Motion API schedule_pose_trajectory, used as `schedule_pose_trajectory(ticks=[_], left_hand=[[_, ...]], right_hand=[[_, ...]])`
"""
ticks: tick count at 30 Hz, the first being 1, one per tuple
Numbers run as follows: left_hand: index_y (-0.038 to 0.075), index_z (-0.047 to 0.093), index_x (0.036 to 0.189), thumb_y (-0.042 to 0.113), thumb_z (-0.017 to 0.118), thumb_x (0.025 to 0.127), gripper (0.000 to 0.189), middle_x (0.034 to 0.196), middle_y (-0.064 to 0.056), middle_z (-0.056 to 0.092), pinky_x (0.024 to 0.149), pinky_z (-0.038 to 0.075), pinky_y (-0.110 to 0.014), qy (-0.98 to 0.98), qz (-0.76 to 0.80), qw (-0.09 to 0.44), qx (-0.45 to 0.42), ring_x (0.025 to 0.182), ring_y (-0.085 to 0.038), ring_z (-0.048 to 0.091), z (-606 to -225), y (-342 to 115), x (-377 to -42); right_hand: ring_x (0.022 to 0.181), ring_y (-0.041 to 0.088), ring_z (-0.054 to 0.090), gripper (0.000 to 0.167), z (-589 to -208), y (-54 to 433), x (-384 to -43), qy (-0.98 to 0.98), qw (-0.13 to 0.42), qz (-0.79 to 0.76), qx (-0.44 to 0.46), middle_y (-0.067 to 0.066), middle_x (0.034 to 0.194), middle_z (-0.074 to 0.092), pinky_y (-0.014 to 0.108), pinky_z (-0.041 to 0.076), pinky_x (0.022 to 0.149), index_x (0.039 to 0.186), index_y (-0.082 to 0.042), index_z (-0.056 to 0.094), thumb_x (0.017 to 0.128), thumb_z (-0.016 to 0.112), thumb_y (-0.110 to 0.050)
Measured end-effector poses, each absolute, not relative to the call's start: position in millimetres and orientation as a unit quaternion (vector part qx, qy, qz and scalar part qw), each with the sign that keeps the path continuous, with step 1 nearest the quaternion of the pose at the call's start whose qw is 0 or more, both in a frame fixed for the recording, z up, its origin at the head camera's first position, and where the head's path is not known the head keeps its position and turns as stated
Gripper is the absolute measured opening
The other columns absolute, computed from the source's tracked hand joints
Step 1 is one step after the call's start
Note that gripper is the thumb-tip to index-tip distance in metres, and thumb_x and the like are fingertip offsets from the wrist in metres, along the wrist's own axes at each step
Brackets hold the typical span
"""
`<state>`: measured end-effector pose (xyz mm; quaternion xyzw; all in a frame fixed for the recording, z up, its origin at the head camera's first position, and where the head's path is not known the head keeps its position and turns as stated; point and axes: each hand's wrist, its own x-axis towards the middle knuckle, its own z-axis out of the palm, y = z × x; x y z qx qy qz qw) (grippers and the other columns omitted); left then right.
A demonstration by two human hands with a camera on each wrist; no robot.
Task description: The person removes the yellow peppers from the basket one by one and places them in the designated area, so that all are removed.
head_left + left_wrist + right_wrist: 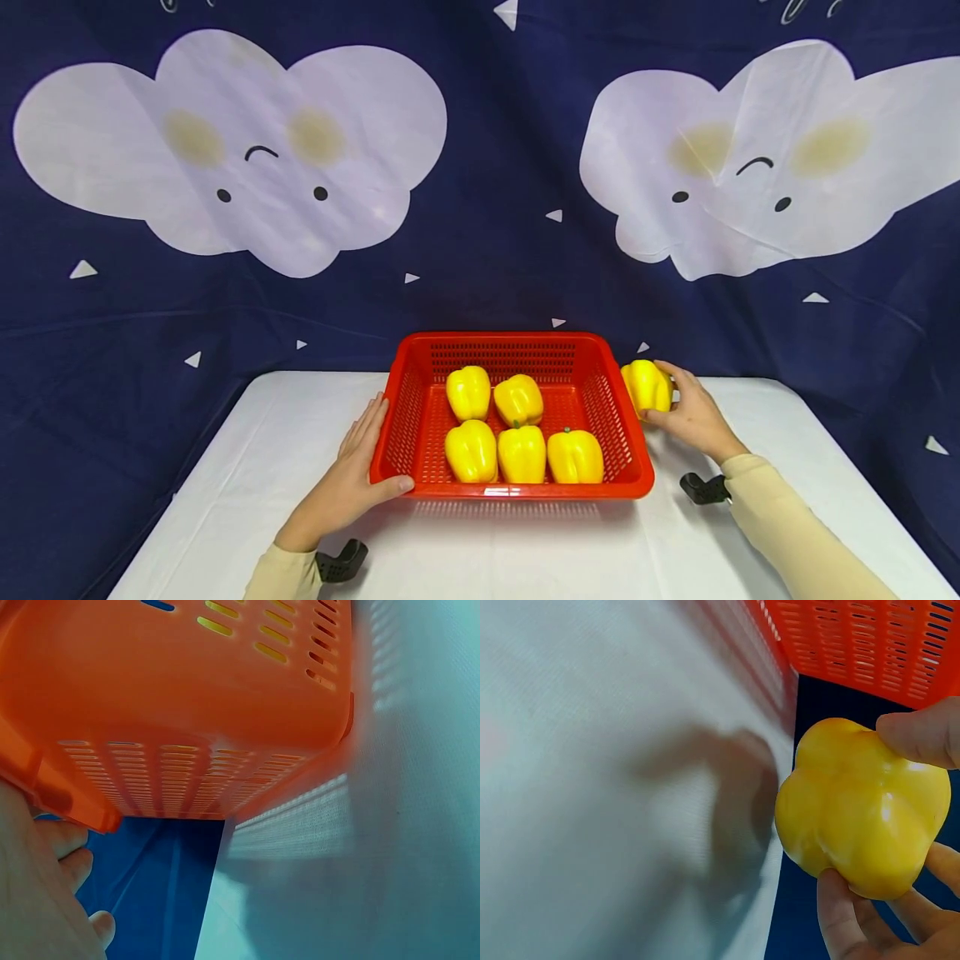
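A red plastic basket stands on the table with several yellow bell peppers inside. My left hand rests against its left front corner; the thumb lies on the front rim and the straight fingers lie along the left side. In the left wrist view, fingertips show beside the slotted basket wall. Just outside the basket's right side, my right hand holds another yellow bell pepper. The right wrist view shows this pepper between thumb and fingers, raised off the table.
A white cloth covers the table. Behind it hangs a dark blue curtain with cloud prints. Black wrist mounts are on both forearms. The basket's right wall is close to the held pepper.
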<state>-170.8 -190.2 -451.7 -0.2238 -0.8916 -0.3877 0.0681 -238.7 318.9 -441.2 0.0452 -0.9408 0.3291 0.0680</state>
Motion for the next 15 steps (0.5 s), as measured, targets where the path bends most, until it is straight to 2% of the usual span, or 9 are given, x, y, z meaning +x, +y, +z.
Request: schedule_pose_trajectory(ticks=[9,15], left_hand=[[0.005,0.012,0.161,0.035,0.081,0.08,0.111,0.168,-0.013,0.006,0.114,0.008,-0.07,-0.89,-0.39,0.068,-0.224,0.151,-0.042,0.009,-452.0,-189.8,-170.5],[0.006,0.012,0.162,0.034,0.081,0.081,0.11,0.168,-0.011,0.005,0.115,0.008,-0.069,-0.892,-0.39,0.066,-0.22,0.151,-0.04,0.009,-451.1,-189.5,-169.8]], right_hand=[[0.115,0.044,0.049,0.084,-445.6,317.6,-241.4,-0.947,0.076,0.306,0.057,0.032,0.141,0.041,0.059,0.046,0.093,0.148,0.004,0.037,0.078,0.079,-0.016],[0.122,0.046,0.045,0.083,-448.3,316.5,-242.8,-0.947,0.084,0.302,0.072,0.032,0.142,0.041,0.063,0.04,0.101,0.147,0.007,0.039,0.076,0.079,-0.013]])
